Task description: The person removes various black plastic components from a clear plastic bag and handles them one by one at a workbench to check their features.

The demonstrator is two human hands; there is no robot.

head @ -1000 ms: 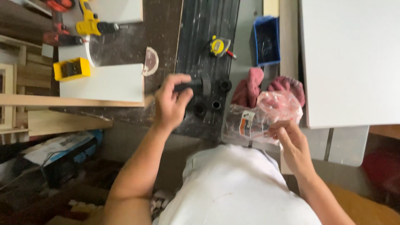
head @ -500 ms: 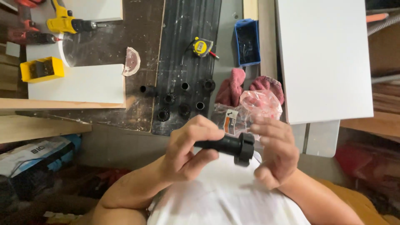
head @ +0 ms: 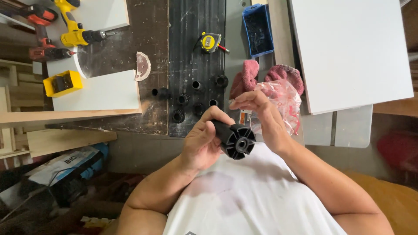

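Black plastic furniture leg (head: 233, 137) in left hand (head: 202, 141) (above cluttered dark workbench (head: 143, 39)).

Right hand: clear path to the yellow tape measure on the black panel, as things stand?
Probably yes. The right hand hovers by the black plastic leg that the left hand grips, and seems to hold nothing. Only low black legs stand between it and the tape measure.

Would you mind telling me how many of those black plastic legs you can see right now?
8: one black plastic leg held in the left hand, and seven on the dark bench strip at. The hands may hide more.
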